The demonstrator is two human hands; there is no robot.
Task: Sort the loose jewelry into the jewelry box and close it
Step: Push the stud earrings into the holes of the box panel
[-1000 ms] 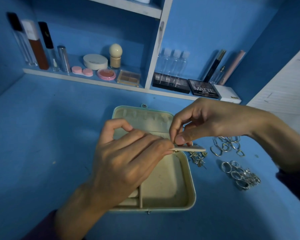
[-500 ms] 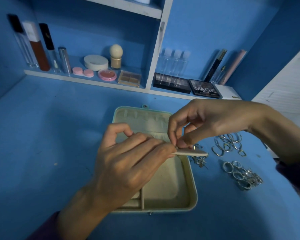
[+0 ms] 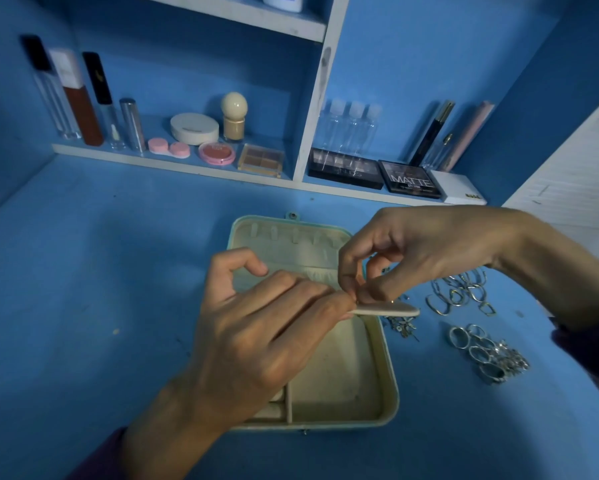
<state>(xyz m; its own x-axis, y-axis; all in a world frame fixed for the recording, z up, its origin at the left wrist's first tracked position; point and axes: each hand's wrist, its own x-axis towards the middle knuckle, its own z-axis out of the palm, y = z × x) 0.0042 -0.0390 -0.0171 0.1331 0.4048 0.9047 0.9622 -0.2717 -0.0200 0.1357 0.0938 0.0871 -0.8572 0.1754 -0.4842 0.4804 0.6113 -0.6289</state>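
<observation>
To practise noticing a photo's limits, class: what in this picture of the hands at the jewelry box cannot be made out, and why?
Head view:
- Left compartments of the jewelry box: covered by the left hand.
- Whether the right hand pinches an earring against the card: hidden by its fingertips.
- Earring pile: too small to count, partly behind the card.
- White container on the top shelf: cut off by the top edge.

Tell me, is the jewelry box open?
Open: the jewelry box has its lid folded back, cream-lined compartments exposed; the left hand and right hand hold a cream pad above it.
</observation>
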